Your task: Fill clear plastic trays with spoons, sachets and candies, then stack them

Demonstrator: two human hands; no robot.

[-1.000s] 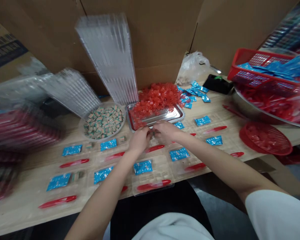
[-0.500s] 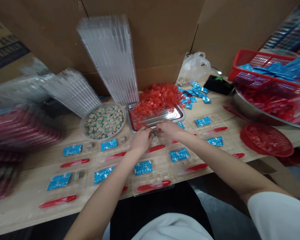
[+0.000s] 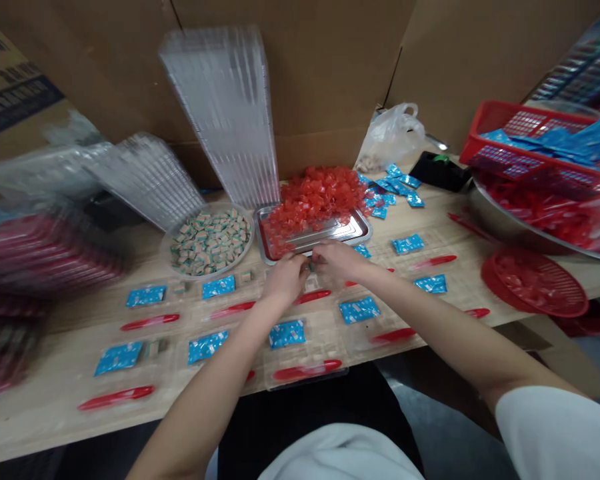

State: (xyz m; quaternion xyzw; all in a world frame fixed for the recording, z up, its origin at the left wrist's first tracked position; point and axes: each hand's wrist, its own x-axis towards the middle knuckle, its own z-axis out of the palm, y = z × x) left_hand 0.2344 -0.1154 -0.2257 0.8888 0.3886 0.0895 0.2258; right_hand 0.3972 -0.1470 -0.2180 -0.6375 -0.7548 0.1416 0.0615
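My left hand (image 3: 285, 280) and right hand (image 3: 337, 261) are curled, nearly meeting over the table (image 3: 65, 333), a small green-and-tan sweet (image 3: 309, 267) between their fingertips. I can't tell which hand grips it. A steel tray (image 3: 364, 230) sits just beyond.

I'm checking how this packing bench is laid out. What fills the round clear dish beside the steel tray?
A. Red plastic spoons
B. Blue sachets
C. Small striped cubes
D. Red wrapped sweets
C. The round clear dish is heaped with small striped cubes, while the red wrapped pieces lie on and behind the steel tray.
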